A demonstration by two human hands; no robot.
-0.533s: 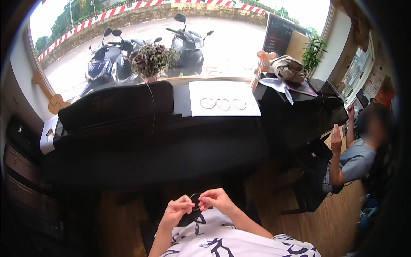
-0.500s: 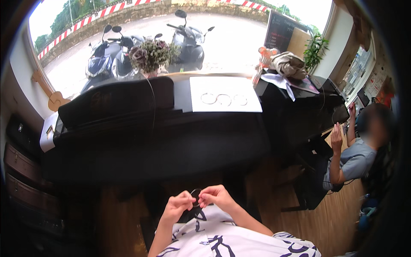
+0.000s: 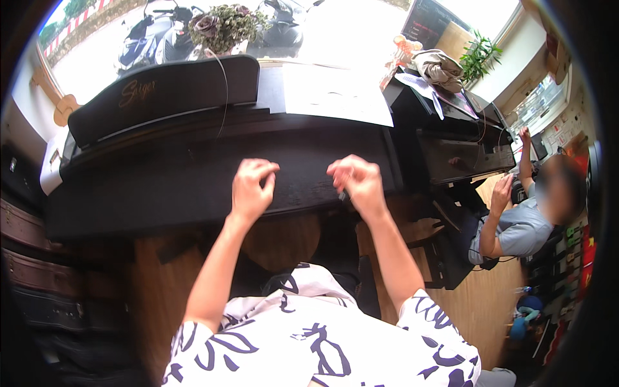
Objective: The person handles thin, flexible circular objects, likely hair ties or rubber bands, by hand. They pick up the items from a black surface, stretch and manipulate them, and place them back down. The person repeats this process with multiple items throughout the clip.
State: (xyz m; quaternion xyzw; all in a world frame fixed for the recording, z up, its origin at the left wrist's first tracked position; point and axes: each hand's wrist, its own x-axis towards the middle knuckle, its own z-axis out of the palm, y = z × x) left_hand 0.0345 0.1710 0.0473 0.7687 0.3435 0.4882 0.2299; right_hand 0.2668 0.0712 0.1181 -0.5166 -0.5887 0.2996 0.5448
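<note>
While both hands hover at the front edge of the closed black piano lid (image 3: 193,187), the left hand (image 3: 250,188) has its fingers (image 3: 264,169) curled narrow, pinched on nothing I can make out. The right hand (image 3: 356,182) is bunched too, with a small dark object (image 3: 342,195) peeking below it; what it is cannot be told. I judge the lid is best gripped evenly at the front edge, hands well apart, wrists level. Toward the back edge lie a white sheet (image 3: 332,97) and a potted plant (image 3: 222,24). Another person (image 3: 516,226) sits to the right.
</note>
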